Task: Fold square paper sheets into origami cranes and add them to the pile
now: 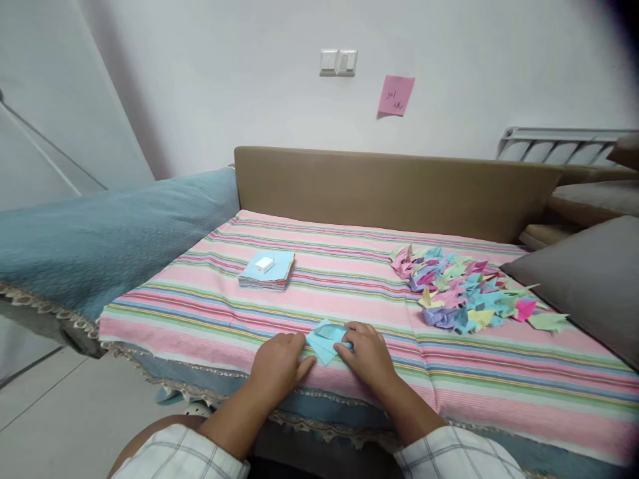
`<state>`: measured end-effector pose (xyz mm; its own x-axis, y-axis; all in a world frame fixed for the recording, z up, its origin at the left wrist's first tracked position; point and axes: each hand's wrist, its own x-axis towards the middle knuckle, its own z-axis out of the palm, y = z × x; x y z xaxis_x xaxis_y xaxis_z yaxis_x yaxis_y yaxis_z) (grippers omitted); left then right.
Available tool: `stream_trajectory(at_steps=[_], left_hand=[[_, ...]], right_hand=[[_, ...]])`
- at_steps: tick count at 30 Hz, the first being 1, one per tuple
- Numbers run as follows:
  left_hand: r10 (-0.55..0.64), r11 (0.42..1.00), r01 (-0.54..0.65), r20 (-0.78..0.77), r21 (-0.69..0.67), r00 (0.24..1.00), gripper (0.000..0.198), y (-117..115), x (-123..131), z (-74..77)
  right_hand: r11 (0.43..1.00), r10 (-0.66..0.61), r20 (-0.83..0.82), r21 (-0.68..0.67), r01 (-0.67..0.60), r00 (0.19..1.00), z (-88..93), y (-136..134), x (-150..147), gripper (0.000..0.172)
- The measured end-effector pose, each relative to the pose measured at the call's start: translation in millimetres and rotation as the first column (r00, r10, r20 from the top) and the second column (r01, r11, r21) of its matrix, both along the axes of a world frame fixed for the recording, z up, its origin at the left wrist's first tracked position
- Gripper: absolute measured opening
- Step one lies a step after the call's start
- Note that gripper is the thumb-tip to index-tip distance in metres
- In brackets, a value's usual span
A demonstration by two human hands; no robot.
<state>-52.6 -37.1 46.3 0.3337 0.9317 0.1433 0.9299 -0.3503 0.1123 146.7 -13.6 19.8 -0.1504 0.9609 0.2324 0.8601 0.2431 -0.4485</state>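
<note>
A light blue piece of folded paper [324, 340] lies near the front edge of the striped cloth, between my two hands. My left hand [280, 362] touches its left corner, with the fingers curled and the thumb at the lower left. On the other side, my right hand [366, 352] pinches the right end between thumb and fingers. Several folded paper pieces [464, 286] in many colours are heaped at the right. Farther back on the left sits a stack of square paper [267, 271] with a small white block [264, 265] on top.
The striped cloth [339, 293] covers a sofa seat with a brown backrest [389, 193]. A blue-covered armrest [114, 233] stands left, grey cushions [589, 286] right. On the wall are switches [338, 62] and a pink note [396, 96].
</note>
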Motion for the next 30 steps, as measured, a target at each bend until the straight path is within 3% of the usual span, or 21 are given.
stream_trajectory(at_steps=[3, 5, 8, 11, 18, 30], left_hand=[[-0.329, 0.937, 0.319, 0.054, 0.14, 0.943, 0.017, -10, 10, -12.8], [-0.433, 0.89, 0.42, 0.039, 0.176, 0.901, 0.034, -13, 19, -25.5], [-0.407, 0.899, 0.395, 0.029, 0.186, 0.913, 0.047, -12, 29, -42.0], [-0.394, 0.907, 0.382, 0.034, 0.178, 0.918, 0.052, -9, 31, -49.3], [-0.362, 0.921, 0.343, 0.076, 0.186, 0.929, 0.058, -7, 32, -50.4], [-0.351, 0.927, 0.337, 0.06, 0.166, 0.934, 0.052, -6, 35, -47.8]], right_hand=[[1.0, 0.004, 0.003, 0.016, -0.004, 1.0, -1.5, 0, 0, 0.011], [1.0, -0.003, 0.008, 0.019, 0.002, 1.0, -2.2, 1, 0, 0.011], [1.0, 0.001, -0.007, 0.012, -0.001, 1.0, -1.9, 1, 2, 0.012], [1.0, 0.025, -0.061, -0.007, -0.025, 0.998, -0.1, 3, 6, 0.019], [0.999, 0.027, -0.081, -0.022, -0.029, 0.996, -0.2, 6, 8, 0.018], [0.999, 0.052, -0.047, 0.017, -0.051, 0.998, -4.9, 8, 8, 0.013]])
